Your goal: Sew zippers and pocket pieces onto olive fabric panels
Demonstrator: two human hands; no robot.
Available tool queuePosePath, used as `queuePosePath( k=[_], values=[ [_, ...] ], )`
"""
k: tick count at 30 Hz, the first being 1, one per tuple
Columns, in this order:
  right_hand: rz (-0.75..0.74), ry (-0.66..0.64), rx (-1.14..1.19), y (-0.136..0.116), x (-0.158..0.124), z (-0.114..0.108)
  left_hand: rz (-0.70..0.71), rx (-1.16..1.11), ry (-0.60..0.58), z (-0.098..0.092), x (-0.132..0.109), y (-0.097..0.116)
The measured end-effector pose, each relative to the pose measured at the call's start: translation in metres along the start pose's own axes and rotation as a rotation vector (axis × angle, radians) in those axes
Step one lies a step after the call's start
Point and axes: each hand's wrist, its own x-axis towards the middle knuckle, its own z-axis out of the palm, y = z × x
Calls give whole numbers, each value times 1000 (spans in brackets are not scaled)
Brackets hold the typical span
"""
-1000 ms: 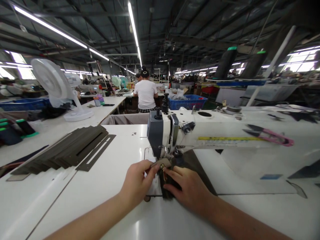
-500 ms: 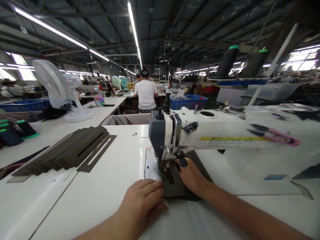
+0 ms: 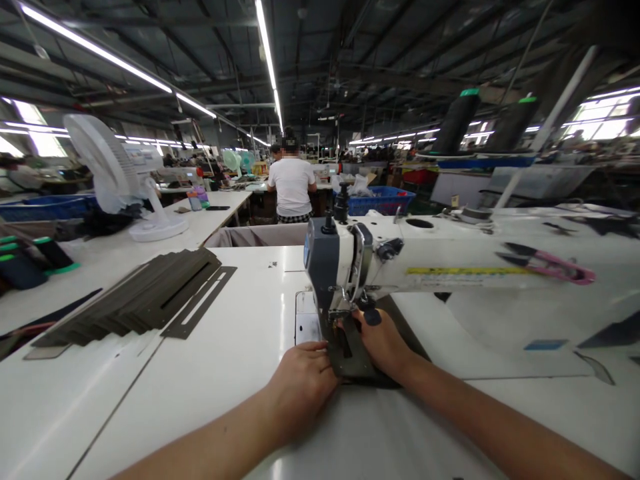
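A dark grey-brown fabric panel (image 3: pixel 355 367) with a slot lies under the presser foot (image 3: pixel 340 317) of a white and grey sewing machine (image 3: pixel 321 260). My left hand (image 3: pixel 306 380) is closed at the panel's near left edge, fingers curled against it and the thumb mostly hidden. On the panel's right side, close to the foot, rests my right hand (image 3: pixel 384 343), its fingers bent and gripping the material. Part of the machine covers some of those fingertips. The panel's far part is hidden behind the machine head.
A fanned stack of dark slotted pieces (image 3: pixel 135 297) and one slotted strip (image 3: pixel 200 303) lie on the left. Behind stand a white fan (image 3: pixel 157 227) and thread cones (image 3: pixel 55 253). Pink-handled thread snips (image 3: pixel 563 265) sit on the machine arm. A person in white (image 3: pixel 293 190) works ahead.
My left hand has drawn its fingers in and now grips the panel's edge more closely. The panel has turned slightly near the foot. The view has shifted a little.
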Motion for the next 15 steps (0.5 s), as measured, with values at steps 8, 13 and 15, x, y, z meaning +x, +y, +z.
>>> queuePosePath(
  k=[8, 13, 15],
  values=[
    [160, 10, -151, -6, -1, 1, -2, -9, 14, -3, 0, -1],
    [259, 12, -208, -10, 6, 2, 26, -13, -8, -5, 2, -2],
    [285, 18, -218, -10, 9, 2, 12, -18, -5, -4, 2, -1]
  ],
)
